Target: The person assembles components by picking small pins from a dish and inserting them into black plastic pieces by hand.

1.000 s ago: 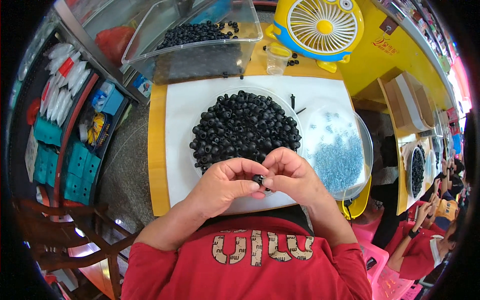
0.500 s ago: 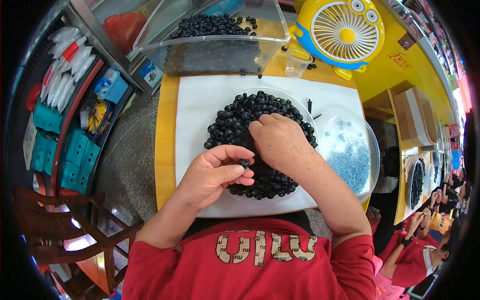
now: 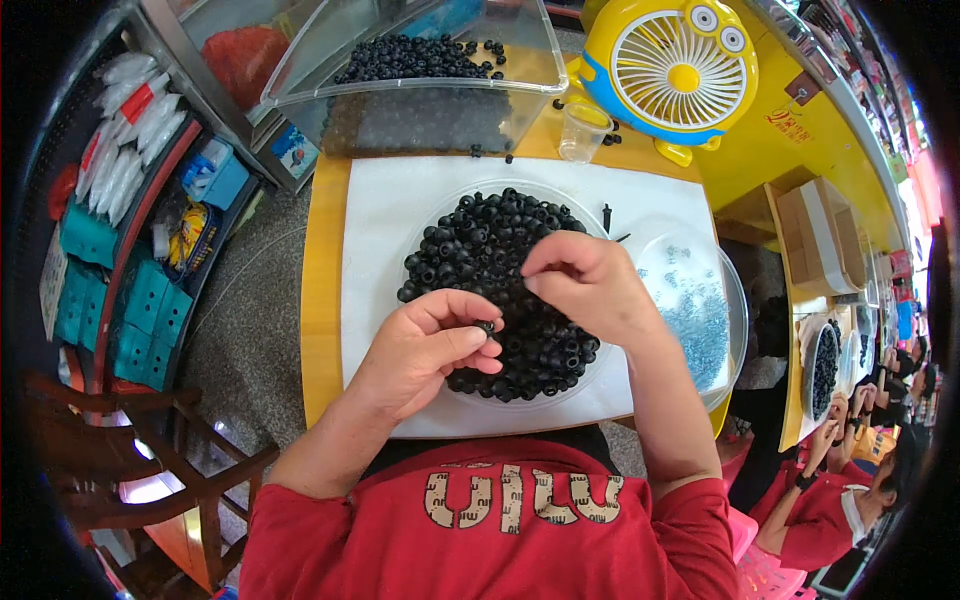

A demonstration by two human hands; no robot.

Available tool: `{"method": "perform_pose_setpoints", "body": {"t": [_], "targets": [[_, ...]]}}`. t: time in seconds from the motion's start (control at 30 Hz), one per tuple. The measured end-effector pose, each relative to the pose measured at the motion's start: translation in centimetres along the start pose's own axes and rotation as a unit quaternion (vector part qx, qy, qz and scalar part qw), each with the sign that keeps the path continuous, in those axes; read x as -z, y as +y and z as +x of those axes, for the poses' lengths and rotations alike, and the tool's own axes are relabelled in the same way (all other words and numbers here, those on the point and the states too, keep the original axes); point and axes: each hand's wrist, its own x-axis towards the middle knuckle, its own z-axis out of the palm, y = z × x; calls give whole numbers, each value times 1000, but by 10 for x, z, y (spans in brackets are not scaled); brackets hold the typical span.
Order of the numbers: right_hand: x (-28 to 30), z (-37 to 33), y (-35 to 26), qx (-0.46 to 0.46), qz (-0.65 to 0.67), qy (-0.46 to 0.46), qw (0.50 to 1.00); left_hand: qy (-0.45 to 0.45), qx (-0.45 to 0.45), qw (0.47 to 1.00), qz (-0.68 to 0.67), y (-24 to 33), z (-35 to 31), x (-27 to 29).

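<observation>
The left hand [image 3: 425,348] pinches a small black piece [image 3: 486,327] between thumb and fingers, while the right hand [image 3: 595,285] is curled over the heap of black pieces [image 3: 480,245]; whether it grips one, I cannot tell. The heap fills a clear round tray [image 3: 590,212] on the counter [image 3: 324,300], beside a second tray [image 3: 742,320] of tiny bluish pieces [image 3: 690,335].

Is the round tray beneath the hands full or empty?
Mostly full: black beads heap across the tray, its clear edge showing around them.

Beads [image 3: 475,240] fill a tray [image 3: 583,212], bin [image 3: 527,110] behind.
</observation>
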Motion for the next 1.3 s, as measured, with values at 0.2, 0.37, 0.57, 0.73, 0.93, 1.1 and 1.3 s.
{"method": "perform_pose_setpoints", "body": {"t": [0.2,0.37,0.57,0.73,0.93,1.1,1.3], "targets": [[7,-36,11,-10,314,-56,948,-2,-17,1000,24,-10,12,-23],[9,-51,25,3,347,-54,936,-11,-2,999,48,-17,14,-36],[18,-60,31,-2,311,-70,948,-9,10,997,73,-27,15,-48],[21,-61,41,8,383,-100,918,-20,49,997,56,-30,15,-55],[18,-59,59,8,455,-153,877,-7,49,997,57,-32,10,-61],[10,-61,65,21,554,-174,814,-5,52,997,52,-33,8,-62],[5,-66,58,7,545,-142,826,9,-2,999,36,-41,6,-59]]}}
